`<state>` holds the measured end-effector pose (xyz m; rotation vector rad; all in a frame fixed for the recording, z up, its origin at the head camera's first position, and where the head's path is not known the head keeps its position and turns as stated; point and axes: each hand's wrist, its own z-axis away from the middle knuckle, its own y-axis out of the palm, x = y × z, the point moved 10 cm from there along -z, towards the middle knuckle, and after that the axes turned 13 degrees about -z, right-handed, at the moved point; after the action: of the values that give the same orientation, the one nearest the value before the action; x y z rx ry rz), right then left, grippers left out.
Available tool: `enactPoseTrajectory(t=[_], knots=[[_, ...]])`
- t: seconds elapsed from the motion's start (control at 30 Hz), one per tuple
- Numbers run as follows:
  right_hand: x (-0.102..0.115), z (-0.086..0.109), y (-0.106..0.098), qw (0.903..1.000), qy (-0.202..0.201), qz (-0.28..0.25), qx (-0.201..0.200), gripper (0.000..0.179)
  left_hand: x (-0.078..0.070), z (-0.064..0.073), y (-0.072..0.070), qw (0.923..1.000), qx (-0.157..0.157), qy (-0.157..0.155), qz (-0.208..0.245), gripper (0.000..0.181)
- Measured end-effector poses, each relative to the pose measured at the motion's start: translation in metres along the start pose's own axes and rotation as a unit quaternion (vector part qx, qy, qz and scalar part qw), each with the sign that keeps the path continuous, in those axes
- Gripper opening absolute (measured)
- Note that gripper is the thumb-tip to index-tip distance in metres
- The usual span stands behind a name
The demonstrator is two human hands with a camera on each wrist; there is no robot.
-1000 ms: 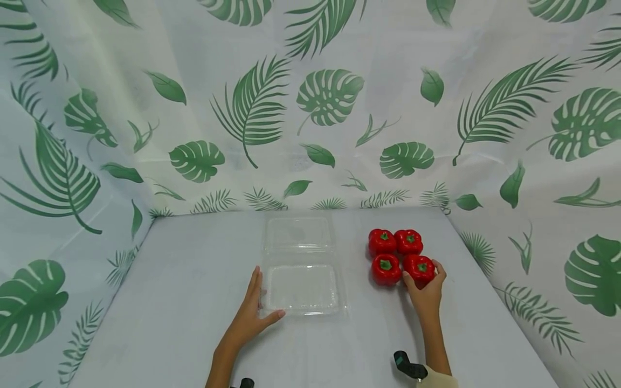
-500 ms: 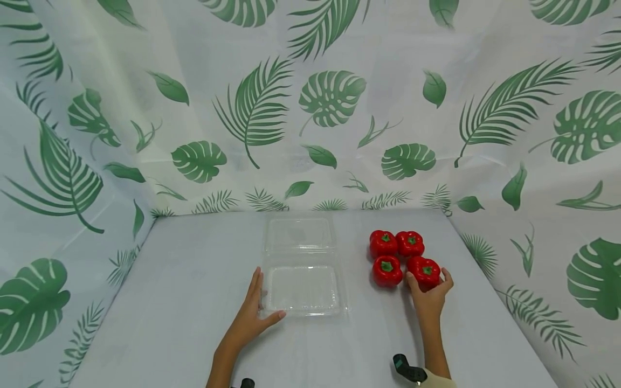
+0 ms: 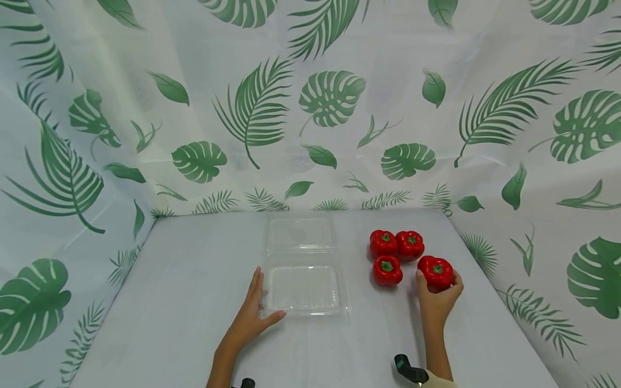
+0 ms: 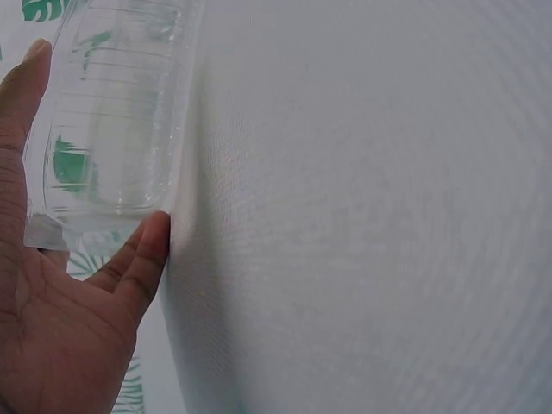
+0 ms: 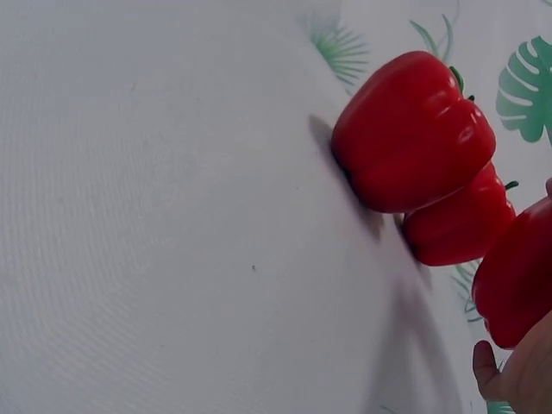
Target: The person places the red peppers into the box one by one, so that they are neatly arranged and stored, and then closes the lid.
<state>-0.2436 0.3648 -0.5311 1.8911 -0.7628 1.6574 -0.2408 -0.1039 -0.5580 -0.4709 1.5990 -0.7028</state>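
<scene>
My right hand [image 3: 439, 302] grips a red bell pepper [image 3: 435, 272] between thumb and fingers, its green stem facing up. In the right wrist view this held pepper [image 5: 519, 274] is cut off by the right edge and seems raised off the table. Three more red bell peppers stand close together to its left: a front one [image 3: 387, 271], a back left one [image 3: 383, 244] and a back right one [image 3: 410, 246]. My left hand [image 3: 249, 312] lies with straight fingers along the left side of a clear plastic clamshell container [image 3: 303, 312], thumb at its front corner.
The container's lid [image 3: 299, 234] lies folded back behind its base, with nothing in either half. A white table [image 3: 184, 280] bears everything. Leaf-printed sheets [image 3: 335, 161] rise along its back and both sides.
My right hand has drawn the front right bell pepper to the right, and a gap now separates it from the other peppers. The left hand and the container stay put.
</scene>
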Motion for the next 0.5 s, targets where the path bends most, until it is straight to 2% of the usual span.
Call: enactPoseTrajectory(t=[0.2, 0.5], knots=[[0.018, 0.003, 0.004, 0.9992, -0.04, 0.007, 0.005, 0.085, 0.001, 0.001, 0.0, 1.0, 0.003, 0.002, 0.0, 0.114], [0.051, 0.008, 0.026, 0.9929, -0.097, -0.019, 0.065, 0.083, 0.001, 0.0, 0.0, 1.0, 0.002, 0.004, -0.001, 0.113]])
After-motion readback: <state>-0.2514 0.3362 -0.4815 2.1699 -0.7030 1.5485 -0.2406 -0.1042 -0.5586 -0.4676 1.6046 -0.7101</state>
